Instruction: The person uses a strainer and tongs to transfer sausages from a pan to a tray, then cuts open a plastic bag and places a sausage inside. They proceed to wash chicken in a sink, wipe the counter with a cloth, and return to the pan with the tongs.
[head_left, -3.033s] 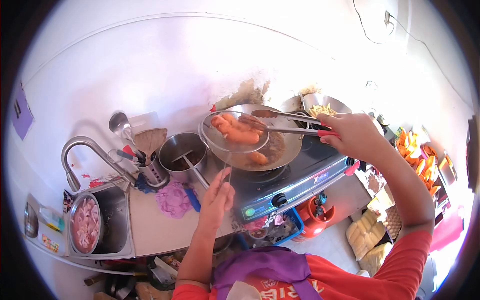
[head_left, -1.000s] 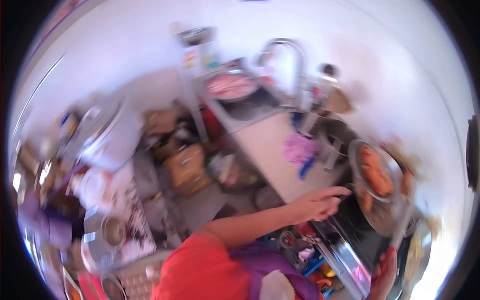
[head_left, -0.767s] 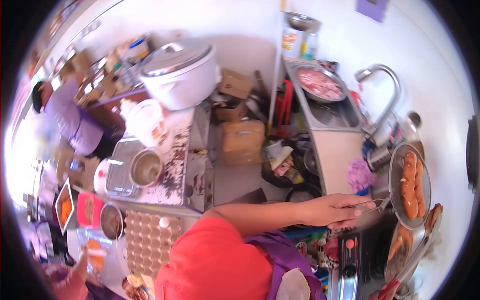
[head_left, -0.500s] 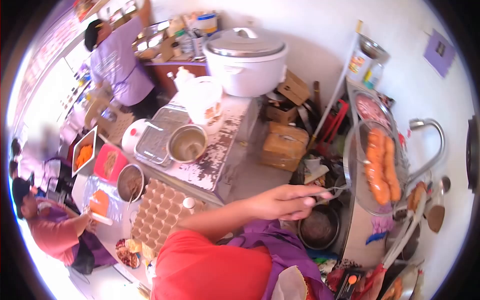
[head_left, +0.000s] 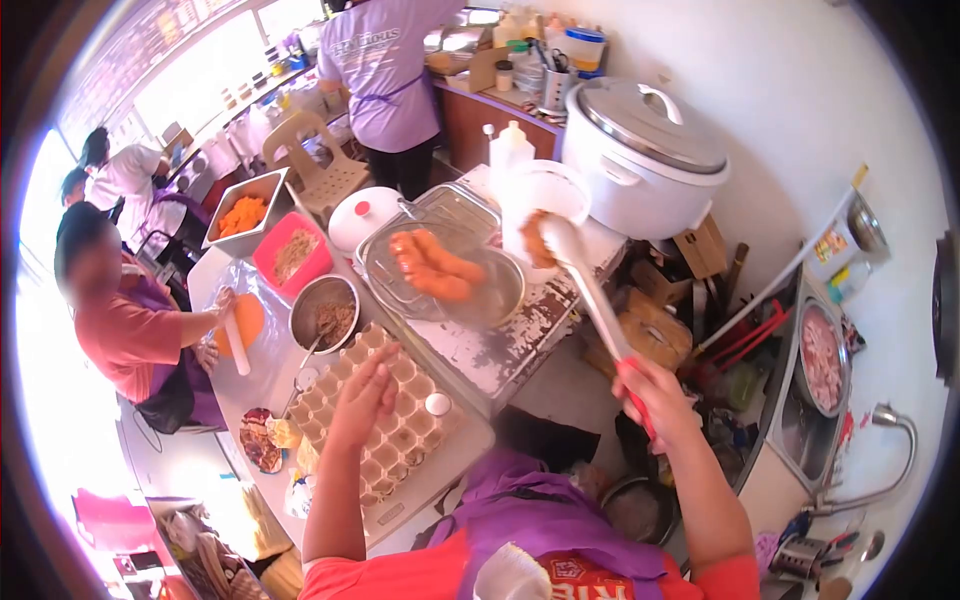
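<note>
My left hand [head_left: 368,398] is above the egg tray [head_left: 400,455], with loosely bent fingers and nothing visible in it. A white egg [head_left: 437,404] lies in the tray. My right hand [head_left: 655,398] is closed on the red handle of metal tongs [head_left: 596,295]. The tongs' tips reach the white bucket [head_left: 563,190], beside a brown-orange food piece [head_left: 538,238]; whether they grip it is unclear. Shiny orange sausages [head_left: 437,268], slightly blurred, appear over the metal tray [head_left: 385,285] and the steel bowl [head_left: 505,310]; what supports them is unclear.
At the left, a person in a red shirt [head_left: 130,330] presses a white roller [head_left: 236,340] onto orange dough. Another person in lilac [head_left: 385,75] stands behind the table. A large white cooker [head_left: 640,165] is at the back; a basin of meat [head_left: 822,360] is by the sink.
The view has swung right-to-left toward the table. My left hand has left the metal utensil. The sausages have gone from beside the sink to the table. My right hand with the tongs is now visible.
</note>
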